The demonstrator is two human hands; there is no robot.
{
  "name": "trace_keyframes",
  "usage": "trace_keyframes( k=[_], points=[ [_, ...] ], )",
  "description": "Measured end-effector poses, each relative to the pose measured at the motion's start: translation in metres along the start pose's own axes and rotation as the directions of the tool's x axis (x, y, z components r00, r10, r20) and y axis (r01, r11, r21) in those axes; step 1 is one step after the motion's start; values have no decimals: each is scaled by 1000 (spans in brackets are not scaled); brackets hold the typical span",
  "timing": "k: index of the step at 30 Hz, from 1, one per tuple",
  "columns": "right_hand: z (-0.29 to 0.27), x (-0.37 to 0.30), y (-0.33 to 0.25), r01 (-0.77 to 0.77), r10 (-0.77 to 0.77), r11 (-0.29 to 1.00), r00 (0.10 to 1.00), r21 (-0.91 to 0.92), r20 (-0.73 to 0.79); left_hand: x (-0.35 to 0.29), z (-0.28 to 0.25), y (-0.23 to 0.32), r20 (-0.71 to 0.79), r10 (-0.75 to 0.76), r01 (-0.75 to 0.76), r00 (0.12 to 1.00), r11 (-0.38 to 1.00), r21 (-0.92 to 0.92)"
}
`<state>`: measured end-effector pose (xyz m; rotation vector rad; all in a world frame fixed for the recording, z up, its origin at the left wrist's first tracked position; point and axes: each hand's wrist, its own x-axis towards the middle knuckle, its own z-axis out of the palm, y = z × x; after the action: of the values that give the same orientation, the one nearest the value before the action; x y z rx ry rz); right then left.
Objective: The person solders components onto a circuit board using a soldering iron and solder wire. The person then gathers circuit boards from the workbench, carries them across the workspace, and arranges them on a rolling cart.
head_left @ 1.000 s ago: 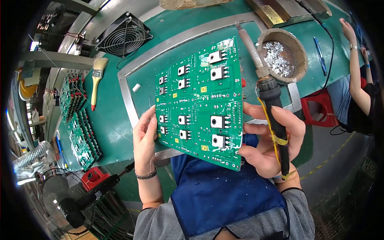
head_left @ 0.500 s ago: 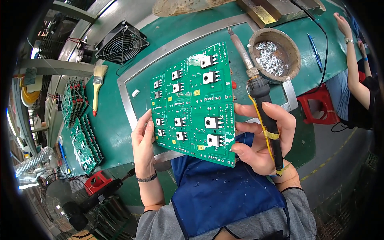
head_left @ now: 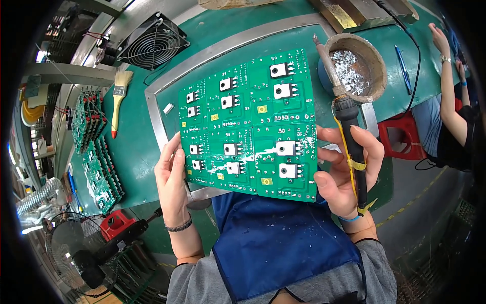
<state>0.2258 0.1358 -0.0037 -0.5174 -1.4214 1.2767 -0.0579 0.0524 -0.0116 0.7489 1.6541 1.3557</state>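
Circuit board [head_left: 248,124] held up above bench [head_left: 134,154]; left hand [head_left: 170,190] pinches its left edge, right hand [head_left: 340,190] fingers hold soldering iron [head_left: 355,144], fingertips at board's right edge

Best: grip edges only, steady both sides, point iron's tip clear of board

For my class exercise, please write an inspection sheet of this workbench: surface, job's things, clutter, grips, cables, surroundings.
Surface: green table, metal frame on it.
Job's things: green circuit board, held up; soldering iron.
Clutter: brush, pen, small black fan, bowl with silvery bits, stacked boards.
Grips: left grip holds the board's left edge; right grip holds the iron beside its right edge.
Cables: black cable at upper right; yellow wire along the iron.
Surroundings: red stool, another person's arm, larger round fan.
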Motion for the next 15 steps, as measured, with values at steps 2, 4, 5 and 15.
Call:
trace_keyframes(
  k=[2, 4, 5, 15],
  points=[
    [-2, 0, -1, -12, 12, 1000, 1000, -25, 4, -1, 0, 0, -16, 13, -13, 1000, 1000, 14],
    [-2, -1, -1, -25, 26, 998, 1000, -52, 5, -3, -1, 2, -15, 26, -26, 1000, 1000, 5],
    [-2, -1, 0, -36, 35, 999, 999, -40, -15, -5, -1, 5, -15, 13, -13, 1000, 1000, -17],
    [-2, -5, 10, -181, 174, 983, 972, -30, -155, -3, -1, 2, -38, 32, -34, 999, 999, -35]
  ],
)
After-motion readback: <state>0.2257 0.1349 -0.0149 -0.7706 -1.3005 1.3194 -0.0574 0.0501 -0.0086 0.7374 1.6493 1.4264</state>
